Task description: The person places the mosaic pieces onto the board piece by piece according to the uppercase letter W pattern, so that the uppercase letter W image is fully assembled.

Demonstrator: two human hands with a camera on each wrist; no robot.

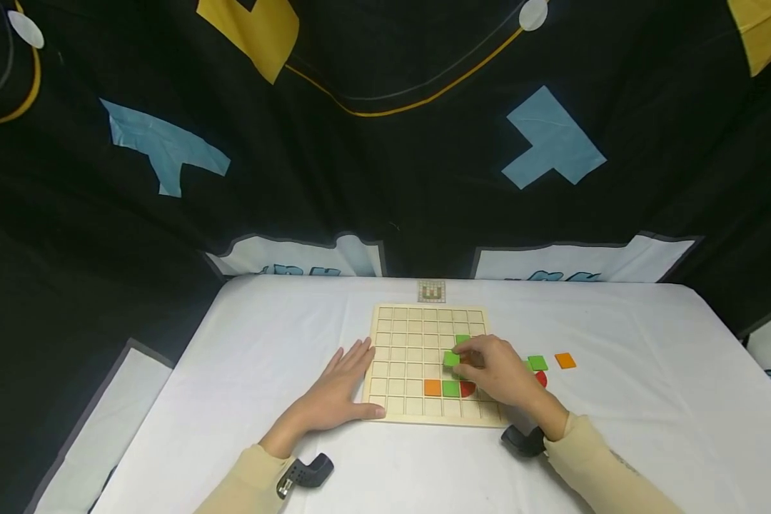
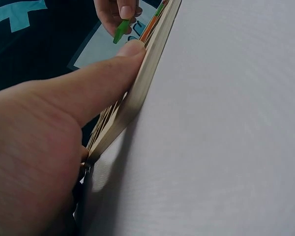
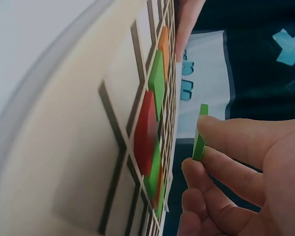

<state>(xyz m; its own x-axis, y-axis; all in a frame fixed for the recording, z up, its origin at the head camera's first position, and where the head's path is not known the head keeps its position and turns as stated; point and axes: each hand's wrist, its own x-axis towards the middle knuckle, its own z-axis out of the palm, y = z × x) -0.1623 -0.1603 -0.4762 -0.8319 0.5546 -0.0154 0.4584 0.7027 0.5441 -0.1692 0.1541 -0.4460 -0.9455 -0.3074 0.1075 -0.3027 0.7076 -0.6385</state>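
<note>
My right hand (image 1: pixel 497 368) pinches a thin green square tile (image 3: pixel 200 135) between thumb and fingers, above the right half of a pale wooden grid board (image 1: pixel 398 364). In the left wrist view the same tile appears at the fingertips. Flat, with straight fingers, my left hand (image 1: pixel 334 394) touches the board's left edge, its thumb at the lower corner. Along a lower row of the board lie an orange square (image 1: pixel 432 387), a green square (image 1: pixel 451 388) and a red rounded piece (image 1: pixel 467 389). Farther up is another green square (image 1: pixel 462 339); the right hand partly hides pieces near it.
Right of the board, a green tile (image 1: pixel 537 363), an orange tile (image 1: pixel 565 360) and a red piece (image 1: pixel 541 378) lie on the white tablecloth (image 1: pixel 263 343). A small patterned card (image 1: pixel 432 291) is behind the board. A dark printed cloth (image 1: pixel 385 178) hangs beyond the table.
</note>
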